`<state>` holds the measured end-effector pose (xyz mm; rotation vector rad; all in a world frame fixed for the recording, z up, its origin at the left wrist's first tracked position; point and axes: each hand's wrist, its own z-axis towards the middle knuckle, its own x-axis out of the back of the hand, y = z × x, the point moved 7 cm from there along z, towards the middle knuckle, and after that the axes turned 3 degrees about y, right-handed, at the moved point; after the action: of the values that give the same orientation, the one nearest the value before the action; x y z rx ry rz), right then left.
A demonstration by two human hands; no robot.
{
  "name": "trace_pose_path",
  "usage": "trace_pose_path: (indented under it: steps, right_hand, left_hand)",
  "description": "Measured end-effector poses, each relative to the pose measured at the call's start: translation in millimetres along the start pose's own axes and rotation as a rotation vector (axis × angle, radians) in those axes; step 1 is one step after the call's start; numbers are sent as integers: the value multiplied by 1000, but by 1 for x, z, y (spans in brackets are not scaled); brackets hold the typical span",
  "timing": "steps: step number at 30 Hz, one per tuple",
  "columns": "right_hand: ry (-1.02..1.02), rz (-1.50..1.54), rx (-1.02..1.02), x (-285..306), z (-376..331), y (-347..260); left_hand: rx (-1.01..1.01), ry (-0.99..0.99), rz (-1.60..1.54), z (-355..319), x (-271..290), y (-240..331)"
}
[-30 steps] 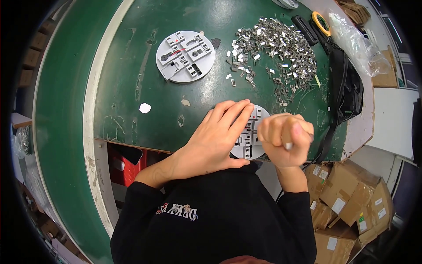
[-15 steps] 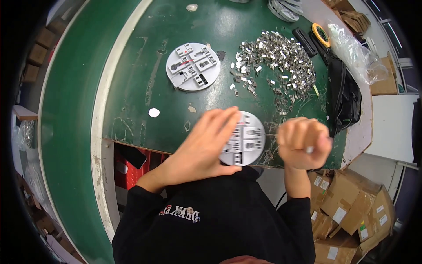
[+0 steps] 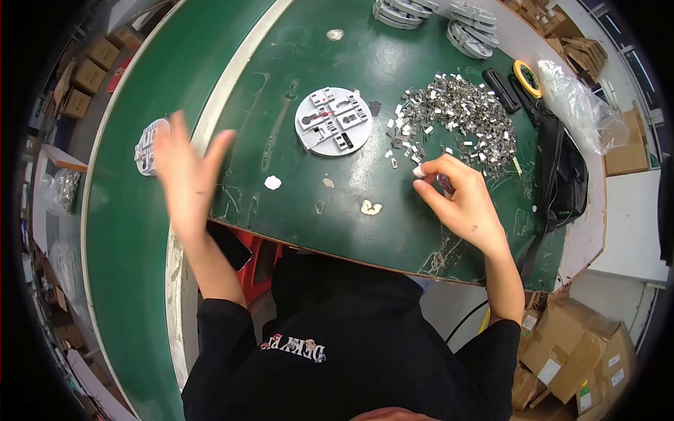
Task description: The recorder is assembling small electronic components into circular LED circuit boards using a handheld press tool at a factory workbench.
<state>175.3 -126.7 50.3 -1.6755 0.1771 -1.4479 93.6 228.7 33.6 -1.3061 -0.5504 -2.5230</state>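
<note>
My left hand (image 3: 184, 179), blurred by motion, is over the belt's edge with thumb and fingers apart, holding nothing. Just beyond its fingers a round grey slotted plate (image 3: 145, 149) lies on the green belt, partly hidden by the hand. A second grey round plate (image 3: 334, 121), with raised blocks and a red mark, rests on the table between my hands. My right hand (image 3: 465, 203) is curled beside the pile of small metal clips (image 3: 456, 119). Within its fingers shows a purplish tool handle (image 3: 444, 184), mostly hidden. Something white covers or sits at the index fingertip (image 3: 419, 171).
Stacked grey plates (image 3: 472, 31) stand at the far edge. Along the right lie a black case (image 3: 501, 90), a yellow tape roll (image 3: 527, 77), clear plastic (image 3: 583, 112) and a black bag (image 3: 562, 168). A pale rail (image 3: 232, 70) divides table from belt (image 3: 119, 231). Cartons (image 3: 562, 351) fill the lower right.
The plate under my left hand has gone from the table's front edge to the belt on the left, and that hand has let go. My right hand has moved up to the clips.
</note>
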Motion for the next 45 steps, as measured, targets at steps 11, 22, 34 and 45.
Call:
trace_pose_path:
  steps: [11,22,34,45]
  right_hand:
    - [96,-229,91,-28,22,1]
    - [53,381,-270,16,-28,9]
    - [-9,229,-67,14,-47,1]
    - [-45,196,-214,4,-33,0]
  left_hand:
    - [-337,-349,-382,-21,-45,141]
    - [-555,-534,-847,-106,2,191]
    - [-499,-639,-1177,-104,-19,196]
    - [-479,-758,-1175,-81,-23,198]
